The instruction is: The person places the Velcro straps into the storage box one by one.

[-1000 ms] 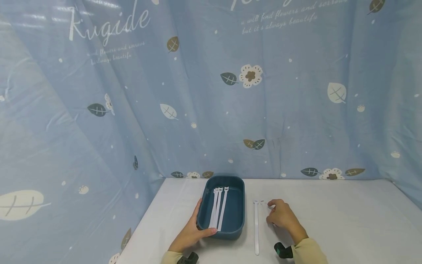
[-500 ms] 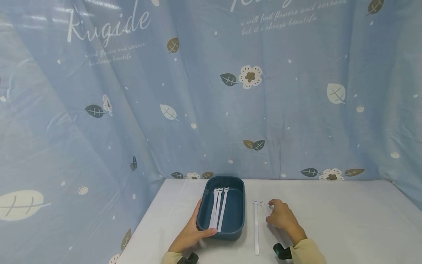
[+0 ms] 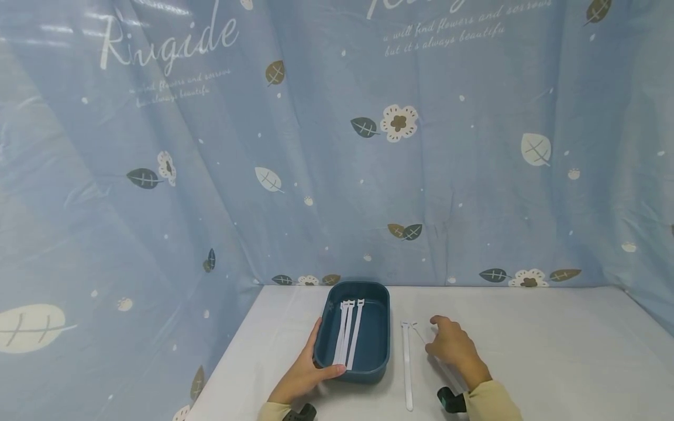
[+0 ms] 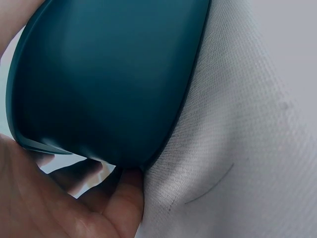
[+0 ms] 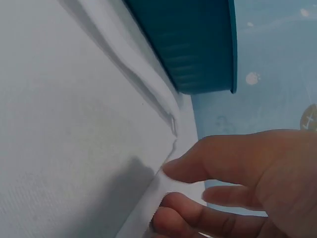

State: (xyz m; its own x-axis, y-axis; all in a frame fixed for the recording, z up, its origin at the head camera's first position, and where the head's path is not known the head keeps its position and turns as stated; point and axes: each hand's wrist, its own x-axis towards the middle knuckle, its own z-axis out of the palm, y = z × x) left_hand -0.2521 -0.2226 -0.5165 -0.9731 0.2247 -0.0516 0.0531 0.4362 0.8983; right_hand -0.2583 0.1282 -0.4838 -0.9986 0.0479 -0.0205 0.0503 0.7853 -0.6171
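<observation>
My left hand (image 3: 305, 373) holds a dark blue plastic bin (image 3: 380, 345) by its near left side, thumb over the rim and fingers against the outer wall (image 4: 119, 59). Several white hook-and-loop cable ties (image 3: 347, 333) lie lengthwise inside. Right of the bin a single white cable tie (image 3: 408, 368) lies on the table. My right hand (image 3: 451, 345) pinches a second cable tie (image 5: 141, 208) between thumb and curled fingers. Its slotted head lies close to that of the single tie, and its strap slants under my hand, partly hidden.
A white cloth covers the table (image 3: 553, 351). Behind and to the left hangs a blue curtain (image 3: 326, 146) printed with leaves and flowers. Dark wrist cameras (image 3: 450, 400) sit on both wrists, below pale yellow sleeves (image 3: 492, 402).
The cable tie at my right hand has turned edge-on, its head shifting left. The top of the single tie has nudged slightly left. My left hand and the bin stay in place.
</observation>
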